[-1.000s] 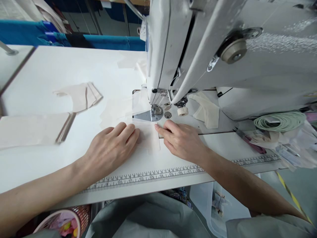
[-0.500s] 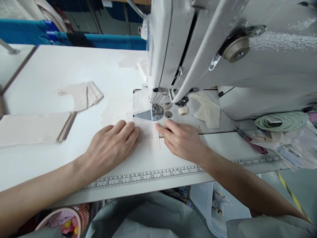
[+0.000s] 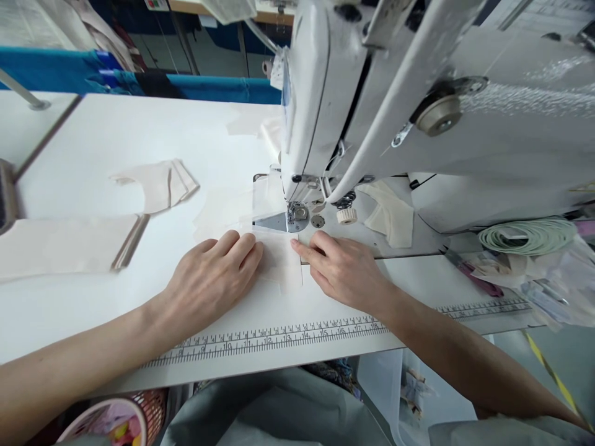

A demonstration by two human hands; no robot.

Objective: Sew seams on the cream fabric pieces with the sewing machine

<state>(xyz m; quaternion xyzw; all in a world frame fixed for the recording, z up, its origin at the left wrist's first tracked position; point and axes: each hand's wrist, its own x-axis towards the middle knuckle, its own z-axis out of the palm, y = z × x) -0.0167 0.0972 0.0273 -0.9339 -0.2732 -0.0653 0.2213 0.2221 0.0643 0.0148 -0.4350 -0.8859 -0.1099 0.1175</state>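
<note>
I had my left hand (image 3: 211, 282) spread flat on the small pale cloth piece (image 3: 281, 263), fingers together and pressing down. My right hand (image 3: 344, 269) lay at its right edge, fingers extended and close together, fingertips on the cloth — gripping nothing. The piece sat on the white table (image 3: 116, 142) just before the sewing machine (image 3: 395, 105) and its presser foot (image 3: 297, 214). It looked thin, limp and light, probably slippery — best steered by flat palms near the edges. More folded cloth (image 3: 158, 183) lay well apart.
</note>
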